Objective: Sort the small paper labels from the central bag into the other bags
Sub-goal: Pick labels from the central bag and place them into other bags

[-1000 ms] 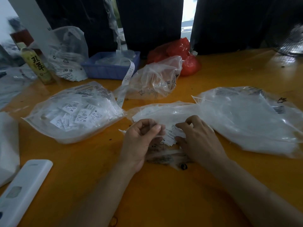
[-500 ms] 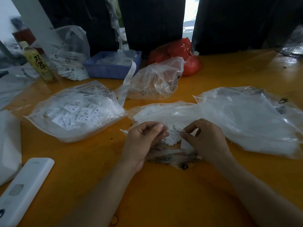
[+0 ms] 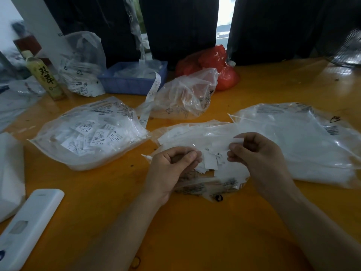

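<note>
While the loose paper labels [image 3: 210, 163] lie heaped at the mouth of the central bag [image 3: 195, 133] in mid-frame, the right hand [image 3: 259, 155] pinches one small label [image 3: 237, 141] between thumb and fingertips just above the pile. The left hand [image 3: 172, 169] sits at the heap's left edge, fingers curled in; whether it holds a label I cannot tell. Left of centre lies a bag full of labels [image 3: 89, 133], right of centre another bag [image 3: 293, 137]. Upper left, a bottle [image 3: 46, 77] stands beside a blue tray [image 3: 132, 83] on the orange table [image 3: 195, 222].
</note>
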Demonstrator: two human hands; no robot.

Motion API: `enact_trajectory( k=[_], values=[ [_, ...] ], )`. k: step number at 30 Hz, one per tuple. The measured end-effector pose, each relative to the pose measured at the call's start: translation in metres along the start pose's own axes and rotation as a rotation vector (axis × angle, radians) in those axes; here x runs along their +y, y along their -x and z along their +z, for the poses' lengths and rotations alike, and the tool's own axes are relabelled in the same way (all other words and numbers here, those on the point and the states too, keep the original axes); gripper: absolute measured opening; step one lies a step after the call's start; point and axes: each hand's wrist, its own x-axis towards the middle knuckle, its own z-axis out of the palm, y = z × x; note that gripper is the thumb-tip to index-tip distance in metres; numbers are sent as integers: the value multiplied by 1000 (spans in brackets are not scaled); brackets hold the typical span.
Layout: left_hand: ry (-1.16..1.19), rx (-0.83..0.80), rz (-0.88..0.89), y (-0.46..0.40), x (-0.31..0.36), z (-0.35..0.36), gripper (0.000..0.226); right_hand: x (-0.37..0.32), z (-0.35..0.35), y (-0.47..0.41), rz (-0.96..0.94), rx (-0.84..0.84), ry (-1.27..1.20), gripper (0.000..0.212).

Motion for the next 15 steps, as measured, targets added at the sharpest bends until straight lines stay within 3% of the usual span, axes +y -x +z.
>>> enact_trajectory(
  k=[4,9,15],
  values=[
    [-1,8,-4,0,0,0,19,-2,2,3,-181,-95,209,23],
    [18,38,7,-2,-1,0,28,-2,9,7,-219,-228,125,43],
    [-47,15,2,-1,-2,-1,22,-2,7,9,-146,-182,116,29]
  ],
)
